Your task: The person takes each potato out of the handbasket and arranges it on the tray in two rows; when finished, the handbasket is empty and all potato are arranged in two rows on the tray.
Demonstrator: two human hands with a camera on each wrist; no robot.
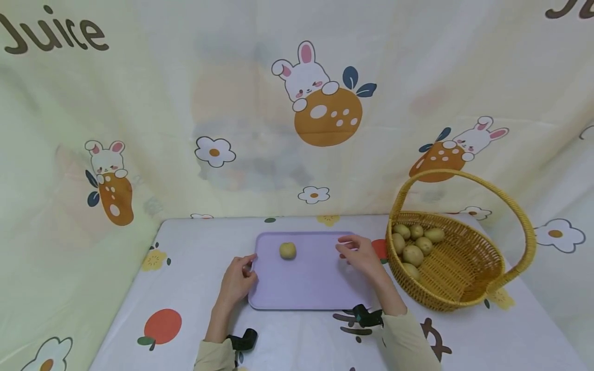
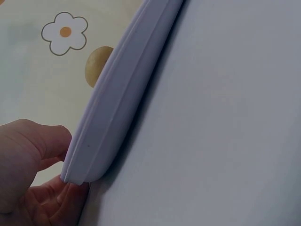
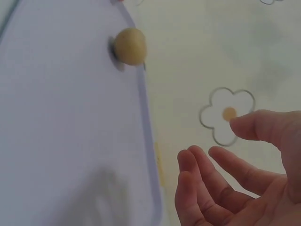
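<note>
L hand (image 1: 238, 278) pinched tray (image 1: 311, 286) by its L rim; single potato (image 1: 287, 251), roundish w/ no clear long axis, sat on tray, far-L part, to that hand's R and nearer it than R hand (image 1: 361, 254), which hung loose, holding nothing, over tray's R side. Basket (image 1: 431, 298) w/ more potatoes (image 1: 412, 255) stood R of tray.

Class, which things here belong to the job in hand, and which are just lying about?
Likely part of the job:
purple tray, left hand holding its rim
potato on the tray
basket holding more potatoes

Just there:
patterned tablecloth
rabbit-print backdrop
</note>
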